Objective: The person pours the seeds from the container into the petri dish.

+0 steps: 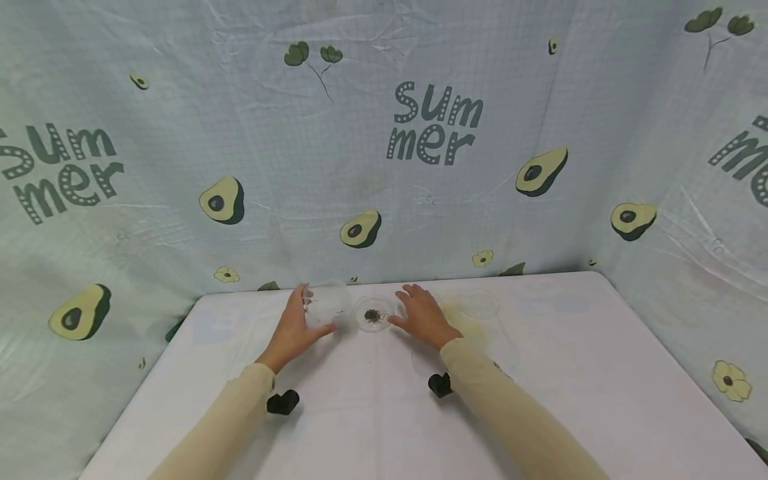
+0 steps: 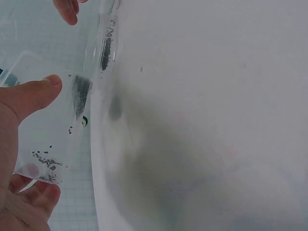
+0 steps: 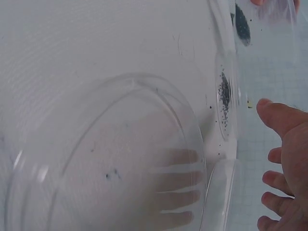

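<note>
My left hand [image 1: 296, 328] grips a clear plastic container [image 1: 327, 303] between thumb and fingers, tilted at the back of the table. Dark bits [image 2: 48, 161] cling inside it, and a denser dark patch [image 2: 81, 96] lies toward its far end. Beside it sits a small clear round dish [image 1: 358, 321] with a loose pile of dark, dry-looking flakes [image 1: 372, 316]. On the dish's other side, my right hand [image 1: 425, 319] is spread with nothing in its grasp. Its thumb [image 3: 276, 115] points toward the small dish, the fingertips apart.
A large clear round dish [image 3: 195, 127] stands close under the right wrist. Another clear round piece [image 1: 480, 305] lies farther right on the white table [image 1: 372, 427]. A few stray specks [image 3: 210, 107] lie around the small dish. Printed cloth [image 1: 288, 167] hangs behind the table.
</note>
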The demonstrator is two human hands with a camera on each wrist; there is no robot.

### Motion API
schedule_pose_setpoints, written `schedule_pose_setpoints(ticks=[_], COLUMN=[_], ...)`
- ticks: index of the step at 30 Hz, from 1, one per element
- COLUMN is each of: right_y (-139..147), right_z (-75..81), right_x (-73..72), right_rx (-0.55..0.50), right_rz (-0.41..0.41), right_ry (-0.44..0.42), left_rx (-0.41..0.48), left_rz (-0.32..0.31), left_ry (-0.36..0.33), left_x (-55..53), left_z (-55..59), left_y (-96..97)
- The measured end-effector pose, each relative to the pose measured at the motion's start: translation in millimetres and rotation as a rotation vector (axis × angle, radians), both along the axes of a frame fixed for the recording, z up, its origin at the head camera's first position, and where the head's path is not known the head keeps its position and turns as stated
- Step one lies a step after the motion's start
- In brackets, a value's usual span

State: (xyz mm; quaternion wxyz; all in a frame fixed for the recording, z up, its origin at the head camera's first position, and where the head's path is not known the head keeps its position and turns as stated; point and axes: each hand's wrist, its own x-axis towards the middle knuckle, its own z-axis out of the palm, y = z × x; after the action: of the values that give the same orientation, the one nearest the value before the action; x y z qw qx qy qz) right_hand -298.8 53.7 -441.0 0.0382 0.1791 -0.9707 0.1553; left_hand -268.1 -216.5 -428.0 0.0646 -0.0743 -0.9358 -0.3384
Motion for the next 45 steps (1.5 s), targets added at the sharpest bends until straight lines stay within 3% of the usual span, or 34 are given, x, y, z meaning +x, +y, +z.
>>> schedule_pose_setpoints(ticks=[6, 15, 24, 45], right_y=[5, 15, 24, 45], right_z=[-1.2, -4.9, -2.9, -10.0], right_x=[0.4, 2.4, 3.9, -0.1], right_rx=[0.031, 0.021, -0.008, 0.023], right_rz=[-0.024, -0.062, -0.068, -0.132], right_ry=[0.007, -0.028, -0.009, -0.074], left_rx=[-0.021, -0.015, -0.023, -0.031], left_rz=[-0.011, -0.033, -0.058, -0.08], left_ry=[0.019, 0.031, 0.053, 0.071], left_x=[-1.1, -2.9, -5.8, -16.9], left_z=[2.6, 2.3, 5.7, 9.1], left_y=[3.4, 6.5, 10.6, 28.5])
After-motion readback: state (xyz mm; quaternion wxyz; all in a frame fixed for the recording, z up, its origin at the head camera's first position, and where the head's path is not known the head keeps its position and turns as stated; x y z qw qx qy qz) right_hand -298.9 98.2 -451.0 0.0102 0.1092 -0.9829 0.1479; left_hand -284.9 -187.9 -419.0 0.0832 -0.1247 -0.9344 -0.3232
